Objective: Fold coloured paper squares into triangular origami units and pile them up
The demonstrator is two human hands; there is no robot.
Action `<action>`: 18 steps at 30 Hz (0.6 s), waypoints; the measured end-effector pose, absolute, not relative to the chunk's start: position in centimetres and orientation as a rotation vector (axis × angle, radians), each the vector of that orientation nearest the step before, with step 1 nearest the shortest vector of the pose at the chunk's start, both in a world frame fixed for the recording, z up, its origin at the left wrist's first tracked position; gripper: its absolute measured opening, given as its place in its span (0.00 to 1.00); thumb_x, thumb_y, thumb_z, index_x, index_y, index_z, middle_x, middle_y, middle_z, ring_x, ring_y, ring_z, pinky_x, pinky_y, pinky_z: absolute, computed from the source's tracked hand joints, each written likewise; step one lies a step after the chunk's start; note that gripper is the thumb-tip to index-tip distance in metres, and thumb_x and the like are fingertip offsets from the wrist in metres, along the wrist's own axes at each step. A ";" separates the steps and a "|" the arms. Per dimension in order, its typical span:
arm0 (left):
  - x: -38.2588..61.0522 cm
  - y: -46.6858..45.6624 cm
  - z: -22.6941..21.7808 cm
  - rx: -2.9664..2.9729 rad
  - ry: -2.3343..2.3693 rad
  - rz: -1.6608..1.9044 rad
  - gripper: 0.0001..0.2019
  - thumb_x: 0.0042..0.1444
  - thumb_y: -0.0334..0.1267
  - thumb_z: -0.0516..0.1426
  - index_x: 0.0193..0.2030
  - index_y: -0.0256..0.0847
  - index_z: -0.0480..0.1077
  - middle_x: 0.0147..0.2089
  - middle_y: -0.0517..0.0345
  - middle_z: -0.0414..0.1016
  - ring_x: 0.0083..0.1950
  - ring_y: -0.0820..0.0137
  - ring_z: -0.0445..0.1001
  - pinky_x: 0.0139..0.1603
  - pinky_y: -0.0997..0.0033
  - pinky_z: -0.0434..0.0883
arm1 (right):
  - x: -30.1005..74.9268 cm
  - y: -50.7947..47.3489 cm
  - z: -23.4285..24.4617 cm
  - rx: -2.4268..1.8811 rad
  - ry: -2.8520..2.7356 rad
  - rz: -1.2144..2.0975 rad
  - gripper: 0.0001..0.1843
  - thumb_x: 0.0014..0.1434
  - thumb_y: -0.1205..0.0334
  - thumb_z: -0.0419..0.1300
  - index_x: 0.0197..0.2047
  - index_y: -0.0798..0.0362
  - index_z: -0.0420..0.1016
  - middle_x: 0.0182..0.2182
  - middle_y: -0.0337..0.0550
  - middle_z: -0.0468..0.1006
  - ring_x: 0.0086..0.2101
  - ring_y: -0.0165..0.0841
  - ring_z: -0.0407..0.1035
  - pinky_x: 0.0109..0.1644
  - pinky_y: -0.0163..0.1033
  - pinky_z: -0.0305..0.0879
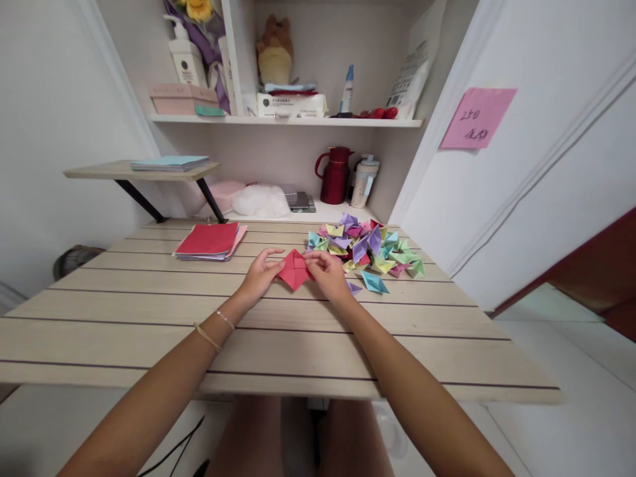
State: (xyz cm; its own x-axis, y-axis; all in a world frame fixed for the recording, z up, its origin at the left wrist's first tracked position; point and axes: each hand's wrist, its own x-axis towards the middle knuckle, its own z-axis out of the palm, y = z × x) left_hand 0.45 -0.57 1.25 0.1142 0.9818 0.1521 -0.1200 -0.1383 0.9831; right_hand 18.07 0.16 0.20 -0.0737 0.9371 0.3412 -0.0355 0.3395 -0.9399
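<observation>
While the left hand (261, 275) pinches the left corner of a folded red paper (295, 271) between thumb and fingers, the right hand (326, 273) pinches its right side, so the sheet sits between them over the middle of the tabletop (293, 344), one point toward the near edge. Just beside the right hand, a heap of folded paper boats (368, 244) spreads toward the far right corner, with a blue boat (374, 283) at its near side. Left of the hands, near the far edge, lies a paper stack (209, 240) topped with red.
</observation>
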 end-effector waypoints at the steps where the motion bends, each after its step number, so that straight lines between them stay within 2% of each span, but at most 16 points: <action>1: 0.4 -0.6 1.2 1.295 0.961 1.286 0.26 0.44 0.40 0.63 0.51 0.36 0.65 0.30 0.54 0.78 0.30 0.69 0.75 0.33 0.72 0.70 | 18.1 0.2 0.1 -0.910 -1.405 0.993 0.12 0.48 0.59 0.58 0.36 0.54 0.73 0.24 0.37 0.73 0.20 0.25 0.62 0.24 0.31 0.59; 5: 0.4 -0.8 1.2 1.294 0.926 1.262 0.28 0.42 0.37 0.65 0.51 0.38 0.65 0.31 0.56 0.77 0.33 0.71 0.75 0.37 0.73 0.69 | 18.3 0.2 0.0 -0.955 -1.514 0.902 0.10 0.49 0.62 0.56 0.34 0.53 0.75 0.26 0.39 0.74 0.24 0.28 0.64 0.28 0.32 0.60; 8: 0.6 -1.0 1.2 1.295 0.913 1.187 0.26 0.39 0.36 0.66 0.48 0.37 0.69 0.33 0.55 0.77 0.34 0.70 0.75 0.38 0.72 0.69 | 18.2 -0.1 0.2 -0.955 -1.590 0.894 0.10 0.50 0.61 0.57 0.36 0.51 0.76 0.26 0.39 0.74 0.25 0.29 0.65 0.29 0.33 0.61; 11: 0.6 -1.0 1.2 1.274 0.919 1.170 0.19 0.38 0.36 0.67 0.40 0.34 0.73 0.36 0.51 0.78 0.36 0.69 0.75 0.40 0.70 0.70 | 17.8 -0.4 0.4 -0.925 -1.560 0.950 0.17 0.50 0.58 0.59 0.44 0.51 0.73 0.26 0.37 0.73 0.24 0.28 0.64 0.29 0.32 0.61; 14: 0.4 -0.8 1.2 1.152 0.920 1.261 0.16 0.39 0.36 0.67 0.36 0.35 0.72 0.36 0.53 0.78 0.34 0.71 0.75 0.39 0.71 0.70 | 17.5 -0.5 0.5 -0.881 -1.450 1.071 0.27 0.46 0.54 0.64 0.50 0.51 0.68 0.27 0.36 0.72 0.24 0.26 0.64 0.27 0.32 0.62; 18: 0.0 -0.4 1.2 1.003 0.856 1.322 0.14 0.41 0.34 0.66 0.35 0.36 0.69 0.33 0.57 0.76 0.34 0.73 0.75 0.39 0.73 0.71 | 17.3 -0.7 0.4 -0.889 -1.406 1.240 0.26 0.42 0.52 0.67 0.44 0.52 0.69 0.22 0.33 0.70 0.19 0.25 0.62 0.21 0.30 0.58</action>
